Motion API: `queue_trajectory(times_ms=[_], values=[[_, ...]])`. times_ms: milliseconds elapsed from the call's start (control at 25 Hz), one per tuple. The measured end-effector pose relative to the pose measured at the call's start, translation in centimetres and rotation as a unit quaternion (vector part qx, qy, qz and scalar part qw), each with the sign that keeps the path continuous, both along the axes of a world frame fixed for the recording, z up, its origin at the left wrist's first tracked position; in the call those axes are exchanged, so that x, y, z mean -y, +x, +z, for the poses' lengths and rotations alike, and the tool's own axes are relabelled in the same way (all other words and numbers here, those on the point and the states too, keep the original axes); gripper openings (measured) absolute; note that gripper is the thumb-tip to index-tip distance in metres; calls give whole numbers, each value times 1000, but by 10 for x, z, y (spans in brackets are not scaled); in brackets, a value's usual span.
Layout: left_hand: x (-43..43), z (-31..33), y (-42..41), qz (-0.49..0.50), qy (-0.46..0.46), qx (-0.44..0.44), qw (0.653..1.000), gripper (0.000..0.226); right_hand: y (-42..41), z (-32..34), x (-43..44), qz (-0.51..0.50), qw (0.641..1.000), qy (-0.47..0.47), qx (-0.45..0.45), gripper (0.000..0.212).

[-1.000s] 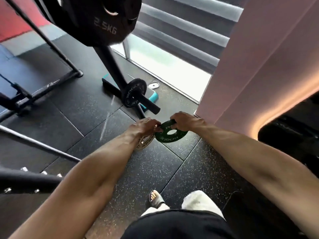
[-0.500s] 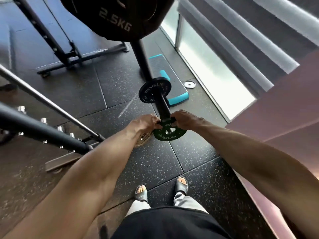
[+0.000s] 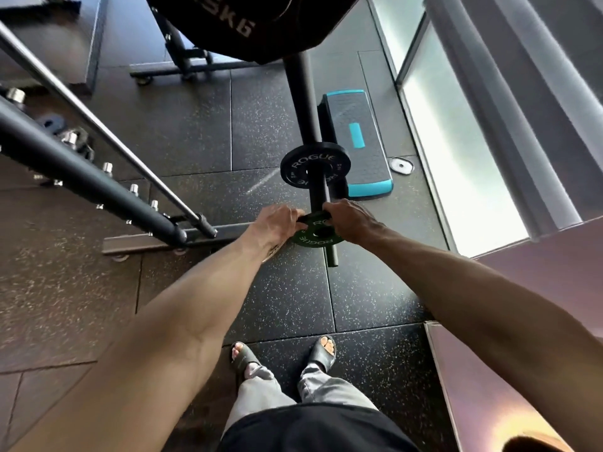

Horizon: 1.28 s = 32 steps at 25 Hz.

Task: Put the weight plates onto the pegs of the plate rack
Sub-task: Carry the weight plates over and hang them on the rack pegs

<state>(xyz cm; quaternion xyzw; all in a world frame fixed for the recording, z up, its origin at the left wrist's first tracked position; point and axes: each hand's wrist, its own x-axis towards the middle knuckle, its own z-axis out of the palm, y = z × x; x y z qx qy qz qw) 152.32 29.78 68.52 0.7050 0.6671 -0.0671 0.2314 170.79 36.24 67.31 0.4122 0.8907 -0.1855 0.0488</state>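
Observation:
A small green Rogue plate (image 3: pixel 314 240) sits threaded on the rack's lowest black peg (image 3: pixel 331 256), whose tip sticks out toward me past the plate. My left hand (image 3: pixel 277 225) grips the plate's left edge and my right hand (image 3: pixel 350 221) grips its right edge. A pale small plate (image 3: pixel 272 251) peeks out under my left palm. Farther up the same peg hangs a black Rogue plate (image 3: pixel 313 169). A large black 2.5 kg plate (image 3: pixel 241 26) hangs on a higher peg at the top.
The rack's upright post (image 3: pixel 298 102) rises behind the peg. A grey and teal step platform (image 3: pixel 359 148) and a small white plate (image 3: pixel 402 165) lie on the rubber floor beyond. Slanted black bars (image 3: pixel 98 177) cross the left side. A pink ledge (image 3: pixel 489 386) runs along the right, by my sandalled feet (image 3: pixel 323 352).
The green plate has gone from just in front of the peg's tip to being slid onto the peg. Both hands moved with it, and the view has tilted down.

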Motion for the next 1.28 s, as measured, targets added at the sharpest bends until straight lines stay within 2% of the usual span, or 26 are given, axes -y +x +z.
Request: queue_trajectory(times_ms=[280,440,560,760,880,920,960,1040,1160,1200,1280], values=[[-6,-16,-16,60,-16,45,997,37,-10,-2,-15,32,998,59,-16,6],[1,-15,-31,55,-64,44,995,13,-30,0,-41,-5,996,92,-6,8],[13,-19,-31,26,-81,58,995,6,-44,4,-65,-39,993,112,18,13],[23,-19,-13,-1,-68,142,988,14,-58,8,-86,-89,986,133,50,26],[17,-14,9,-13,-51,172,984,20,-40,7,-74,-98,978,181,10,42],[14,-12,15,-14,-39,174,984,21,-29,5,-66,-89,977,191,-23,41],[11,-11,21,-10,-27,177,984,20,-16,4,-56,-73,979,181,-58,35],[4,-11,28,20,-2,179,984,16,14,-1,-37,-32,992,91,-85,25],[-2,-12,30,41,36,177,983,20,39,-7,-11,49,993,-107,28,29],[-3,-11,30,43,40,180,982,21,40,-10,-5,59,988,-133,51,29],[-2,-12,31,50,40,183,981,22,36,-15,1,42,989,-142,23,22]])
